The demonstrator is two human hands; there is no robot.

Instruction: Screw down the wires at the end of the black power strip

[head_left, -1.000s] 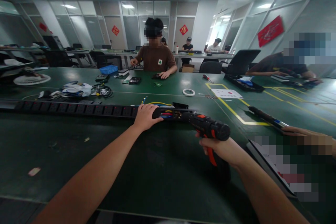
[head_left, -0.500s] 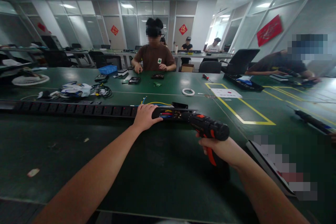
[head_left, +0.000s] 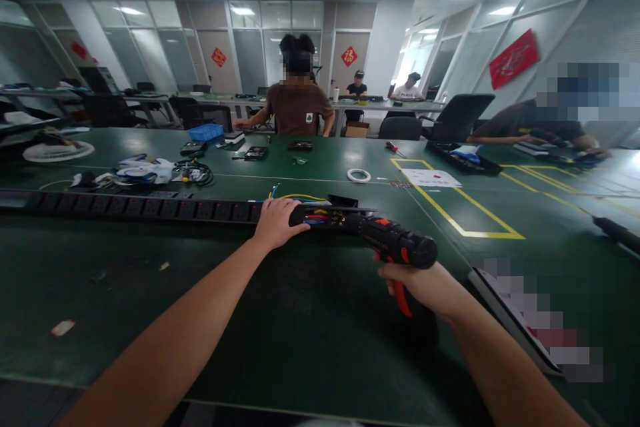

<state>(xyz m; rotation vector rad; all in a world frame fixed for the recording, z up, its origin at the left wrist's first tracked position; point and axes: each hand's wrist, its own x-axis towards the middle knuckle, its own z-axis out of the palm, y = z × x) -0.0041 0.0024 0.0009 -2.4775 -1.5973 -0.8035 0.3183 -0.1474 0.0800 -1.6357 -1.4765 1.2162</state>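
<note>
A long black power strip (head_left: pixel 130 209) lies across the green table (head_left: pixel 300 307). Its right end is opened, showing red, blue and yellow wires (head_left: pixel 320 217). My left hand (head_left: pixel 275 222) is clamped over the strip just left of that open end. My right hand (head_left: pixel 425 287) grips a black and orange electric screwdriver (head_left: pixel 395 248) by its handle. The tool's tip points left into the open end of the strip.
A pile of cables and white gloves (head_left: pixel 150 171) lies at back left with a blue bin (head_left: pixel 207 131). A white tape roll (head_left: pixel 359 175) and paper (head_left: pixel 433 178) sit behind the strip. A person in a brown shirt (head_left: pixel 299 113) works opposite; another person (head_left: pixel 545 123) sits at right. A black tool (head_left: pixel 617 232) pokes in at the right edge.
My hands and the screwdriver have held still. The black tool and a co-worker's arm at the right have pulled back to the right edge. The person opposite has turned and reached left.
</note>
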